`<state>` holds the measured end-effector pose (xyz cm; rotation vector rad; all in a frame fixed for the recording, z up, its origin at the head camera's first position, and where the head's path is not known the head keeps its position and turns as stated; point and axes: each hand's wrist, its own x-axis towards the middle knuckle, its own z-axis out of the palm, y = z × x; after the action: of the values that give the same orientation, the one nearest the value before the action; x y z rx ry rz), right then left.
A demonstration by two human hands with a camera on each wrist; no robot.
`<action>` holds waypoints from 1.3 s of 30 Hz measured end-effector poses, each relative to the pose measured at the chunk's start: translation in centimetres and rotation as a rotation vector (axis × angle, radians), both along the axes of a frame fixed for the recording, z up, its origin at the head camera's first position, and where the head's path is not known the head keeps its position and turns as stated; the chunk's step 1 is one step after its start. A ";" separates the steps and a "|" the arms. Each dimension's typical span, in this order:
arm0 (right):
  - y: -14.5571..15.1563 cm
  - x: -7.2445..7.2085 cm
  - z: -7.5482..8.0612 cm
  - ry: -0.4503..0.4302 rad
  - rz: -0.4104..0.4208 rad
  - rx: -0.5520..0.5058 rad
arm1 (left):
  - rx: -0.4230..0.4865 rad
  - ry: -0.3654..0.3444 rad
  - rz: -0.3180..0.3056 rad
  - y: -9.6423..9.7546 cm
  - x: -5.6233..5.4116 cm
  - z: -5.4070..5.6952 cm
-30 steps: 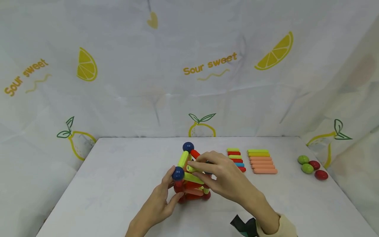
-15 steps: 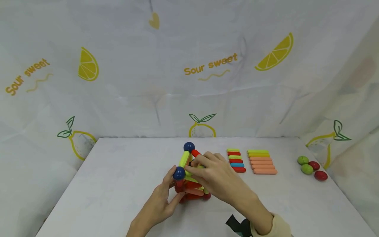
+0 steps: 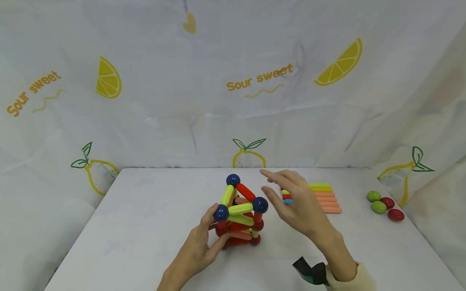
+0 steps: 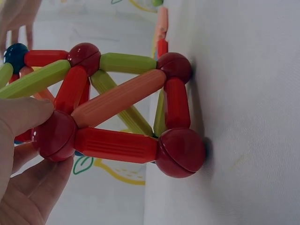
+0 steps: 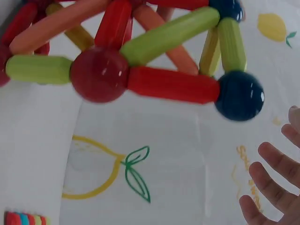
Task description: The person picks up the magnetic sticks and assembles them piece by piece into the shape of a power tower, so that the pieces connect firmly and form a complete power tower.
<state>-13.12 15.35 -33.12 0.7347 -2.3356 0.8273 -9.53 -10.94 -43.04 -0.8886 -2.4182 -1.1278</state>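
Note:
A two-tier tower of magnetic sticks and balls [image 3: 240, 209] stands on the white table, with red balls below and three dark blue balls around its top. Light green, red and salmon sticks join them. My left hand [image 3: 193, 250] steadies it from the left; in the left wrist view, thumb and fingers pinch a middle-level red ball [image 4: 55, 135]. Right of the tower, my right hand [image 3: 300, 202] hovers with fingers spread and nothing in them. A light green stick [image 3: 240, 208] spans the two front blue balls [image 3: 260, 205]. The right wrist view shows those fingers [image 5: 276, 164] apart from the tower.
Behind my right hand lies a row of short coloured sticks [image 3: 287, 201], partly hidden. Beside it are longer yellow and salmon sticks [image 3: 325, 194]. Several green and red balls [image 3: 378, 207] lie near the table's right edge. A lemon-print cloth [image 3: 164, 137] rises behind the table.
My right hand has let go of the light green stick, now between the two front blue balls, and moved right and up off the tower. My left hand keeps its grip.

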 end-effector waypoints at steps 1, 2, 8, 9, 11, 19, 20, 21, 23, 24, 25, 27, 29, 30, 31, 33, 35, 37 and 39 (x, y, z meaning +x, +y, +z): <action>0.7 -0.3 -0.2 -0.016 -0.025 -0.013 | -0.002 0.003 -0.001 0.0 0.0 0.0; 1.3 -0.5 -0.5 -0.034 -0.050 -0.026 | -0.006 0.005 -0.001 0.0 0.0 0.1; 4.5 -2.1 -3.3 -0.153 -0.140 0.037 | -0.010 0.000 -0.035 0.0 0.0 0.2; 4.9 -2.3 -3.9 -0.189 -0.157 0.074 | -0.008 -0.007 -0.044 0.0 0.0 0.2; 5.6 -2.6 -5.3 -0.277 -0.179 0.138 | -0.007 -0.026 -0.056 0.0 0.1 0.2; 7.2 -3.9 -9.7 -0.471 -0.198 0.240 | -0.013 -0.056 -0.078 0.1 0.4 0.2; 7.3 -3.9 -10.0 -0.481 -0.204 0.244 | -0.014 -0.054 -0.078 0.1 0.4 0.2; 7.4 -4.0 -10.2 -0.490 -0.210 0.251 | -0.015 -0.053 -0.076 0.1 0.4 0.2; 7.4 -4.1 -10.6 -0.507 -0.221 0.269 | -0.012 -0.045 -0.078 0.1 0.4 0.2; 7.4 -4.2 -10.9 -0.511 -0.229 0.283 | -0.012 -0.040 -0.078 0.1 0.4 0.2; 7.4 -4.3 -11.1 -0.513 -0.235 0.300 | -0.011 -0.035 -0.079 0.1 0.4 0.1; 7.2 -4.5 -11.5 -0.514 -0.236 0.334 | -0.008 -0.024 -0.081 0.1 0.4 0.1; 7.0 -4.7 -11.8 -0.518 -0.231 0.360 | -0.005 -0.016 -0.086 0.1 0.3 0.1; 6.9 -4.7 -12.0 -0.524 -0.228 0.368 | -0.004 -0.014 -0.087 0.1 0.3 0.0; 6.7 -4.7 -12.0 -0.532 -0.226 0.372 | -0.003 -0.013 -0.088 0.1 0.3 0.0; 6.3 -4.7 -11.7 -0.542 -0.210 0.326 | -0.002 -0.020 -0.089 0.1 0.3 0.0; 5.7 -4.6 -10.8 -0.532 -0.175 0.207 | -0.005 -0.029 -0.089 0.1 0.4 0.0; 4.6 -4.5 -9.1 -0.499 -0.120 0.043 | -0.008 -0.040 -0.088 0.1 0.4 0.1; 3.2 -4.4 -6.8 -0.439 -0.031 -0.133 | -0.009 -0.045 -0.089 0.0 0.3 0.1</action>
<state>-17.48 18.54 -39.91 0.4955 -2.6281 1.2170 -9.20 -10.92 -42.95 -0.9930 -2.4432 -1.1809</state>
